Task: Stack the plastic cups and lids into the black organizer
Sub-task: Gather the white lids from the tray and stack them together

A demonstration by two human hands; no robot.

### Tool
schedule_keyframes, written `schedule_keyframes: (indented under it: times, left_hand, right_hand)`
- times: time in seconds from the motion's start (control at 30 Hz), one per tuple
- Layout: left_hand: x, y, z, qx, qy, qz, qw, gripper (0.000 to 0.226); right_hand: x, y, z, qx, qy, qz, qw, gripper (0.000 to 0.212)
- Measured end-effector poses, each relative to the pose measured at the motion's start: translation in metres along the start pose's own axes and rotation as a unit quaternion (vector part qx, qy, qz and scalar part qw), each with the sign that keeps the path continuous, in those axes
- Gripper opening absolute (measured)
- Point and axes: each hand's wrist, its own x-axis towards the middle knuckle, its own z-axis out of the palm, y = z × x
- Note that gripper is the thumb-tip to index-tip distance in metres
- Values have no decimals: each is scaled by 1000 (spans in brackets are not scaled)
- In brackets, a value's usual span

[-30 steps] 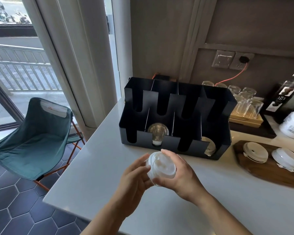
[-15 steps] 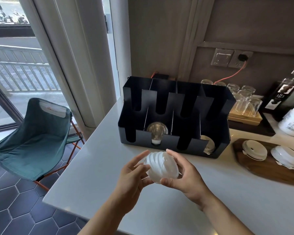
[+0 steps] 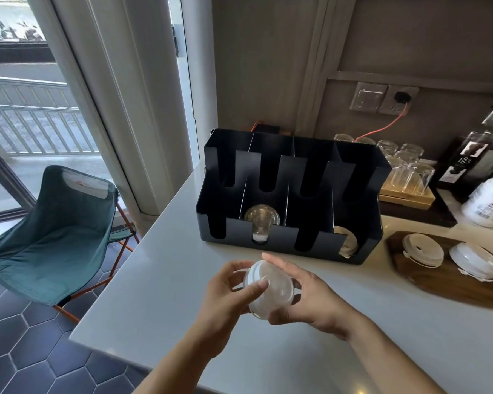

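A small stack of white, round plastic lids point(image 3: 269, 291) is held above the pale grey countertop point(image 3: 160, 280), just in front of the black metal organizer with slotted front panels point(image 3: 291, 245). The stack is gripped from both sides: the left hand point(image 3: 225, 294) is closed on its left edge with the thumb laid across the top face, and the right hand point(image 3: 310, 300) is wrapped around its right side and underside, index finger extended along the far rim. The stack is tilted, top face turned toward the camera. The exact lid count cannot be told.

The organizer is set upright on the countertop, near the wall. Four front compartments are seen. A clear plastic cup point(image 3: 261, 221) is lying on its side in the second compartment from the left, mouth facing away from the slot. A white lid point(image 3: 346, 243) is seen standing on edge in the rightmost compartment, partly hidden by the front panel. The other two front compartments look dark; contents cannot be told.

To the right, on a dark wooden board point(image 3: 444, 282), two more stacks of white lids are resting: one point(image 3: 423, 250) nearer the organizer, one point(image 3: 475, 261) further right, apart from each other. Behind the board, upturned clear drinking glasses point(image 3: 410, 172) are standing on a light wooden tray point(image 3: 404, 196). A green folding fabric chair point(image 3: 54, 234) is placed on the tiled floor to the left, well apart from the countertop.
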Motion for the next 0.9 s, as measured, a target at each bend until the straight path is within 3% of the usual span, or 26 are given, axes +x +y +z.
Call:
schedule_keyframes:
  times: [0.2,0.3,0.37,0.43,0.6,0.8,0.9]
  left_hand:
    - [5,2,0,-30,28,4,999,42]
    - [7,2,-1,-57,40,-4,998,42]
    - [7,0,0,-76,39,-17,996,43]
    - [7,-1,3,-99,28,-29,994,42]
    - [3,1,5,-60,-80,-59,993,37]
    - [15,0,16,13,-154,-122,981,48]
    - [24,-6,36,30,-168,-124,978,39]
  right_hand:
    - [1,12,6,101,7,7,995,98]
    - [3,20,15,218,40,22,975,63]
    - [6,19,21,219,101,27,970,36]
    - [9,20,25,211,152,31,965,23]
    - [3,19,9,189,198,32,961,37]
    - [-22,14,-16,138,131,67,979,43]
    - [-36,18,-21,98,186,70,975,44]
